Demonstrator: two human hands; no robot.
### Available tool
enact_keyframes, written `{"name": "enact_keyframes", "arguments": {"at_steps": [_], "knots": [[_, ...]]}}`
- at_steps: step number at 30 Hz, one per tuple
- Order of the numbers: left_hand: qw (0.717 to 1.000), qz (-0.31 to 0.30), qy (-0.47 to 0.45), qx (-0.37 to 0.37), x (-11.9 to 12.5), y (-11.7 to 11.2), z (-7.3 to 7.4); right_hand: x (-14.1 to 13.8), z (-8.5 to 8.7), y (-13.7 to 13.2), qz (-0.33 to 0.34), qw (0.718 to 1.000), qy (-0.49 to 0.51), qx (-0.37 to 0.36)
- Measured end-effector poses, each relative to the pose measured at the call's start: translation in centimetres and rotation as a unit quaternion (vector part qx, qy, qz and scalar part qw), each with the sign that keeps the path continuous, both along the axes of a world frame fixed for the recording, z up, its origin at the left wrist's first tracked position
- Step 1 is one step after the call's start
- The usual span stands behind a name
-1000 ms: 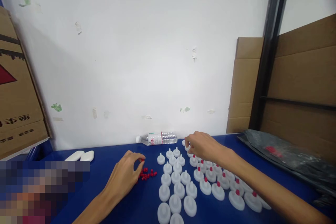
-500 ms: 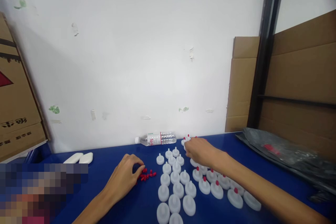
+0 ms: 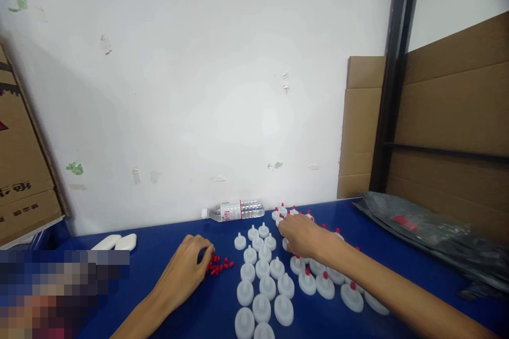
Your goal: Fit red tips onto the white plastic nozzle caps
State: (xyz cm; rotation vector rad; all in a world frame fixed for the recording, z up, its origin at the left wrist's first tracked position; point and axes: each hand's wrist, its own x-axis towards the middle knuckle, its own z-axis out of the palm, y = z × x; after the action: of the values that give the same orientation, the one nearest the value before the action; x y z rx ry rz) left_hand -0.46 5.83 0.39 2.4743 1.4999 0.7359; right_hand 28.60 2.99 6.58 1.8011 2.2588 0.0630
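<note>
On the blue table (image 3: 350, 217) stand several white plastic caps (image 3: 262, 280) with bare nozzles. To their right are several caps with red tips (image 3: 325, 285). My left hand (image 3: 186, 270) lies curled next to a small heap of loose red tips (image 3: 218, 266), its fingertips touching them in a pinch. My right hand (image 3: 304, 235) reaches across the capped rows, fingers bent down over a white cap near the back of the group. What its fingertips hold is hidden.
A clear water bottle (image 3: 234, 210) lies by the white wall. Two white oblong pieces (image 3: 115, 242) lie at the left. Cardboard boxes (image 3: 24, 169) stand left, cardboard sheets (image 3: 449, 116) and a black plastic bag (image 3: 429, 233) right.
My right hand has drawn back a little toward me over the caps. My left hand stays at the red tips, its fingers closing on them. The view has drifted slightly right.
</note>
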Motion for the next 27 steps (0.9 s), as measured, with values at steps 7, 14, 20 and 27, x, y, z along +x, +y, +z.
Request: {"name": "enact_keyframes", "arguments": {"at_steps": [7, 14, 20, 27], "knots": [[1.0, 0.006, -0.006, 0.02, 0.0, 0.2, 0.2, 0.0, 0.5, -0.2, -0.004, 0.999, 0.003, 0.035], [0.999, 0.007, -0.027, 0.043, 0.1, 0.0, 0.5, 0.3, 0.9, -0.5, -0.008, 0.991, 0.069, 0.113], [0.997, -0.011, -0.036, 0.065, 1.2, -1.2, 1.0, -0.1, -0.1, -0.6, 0.038, 0.971, 0.145, 0.187], [0.987, -0.106, -0.045, 0.107, 2.1, -3.4, 1.6, -1.5, -0.1, -0.6, 0.134, 0.94, 0.209, 0.236]]}}
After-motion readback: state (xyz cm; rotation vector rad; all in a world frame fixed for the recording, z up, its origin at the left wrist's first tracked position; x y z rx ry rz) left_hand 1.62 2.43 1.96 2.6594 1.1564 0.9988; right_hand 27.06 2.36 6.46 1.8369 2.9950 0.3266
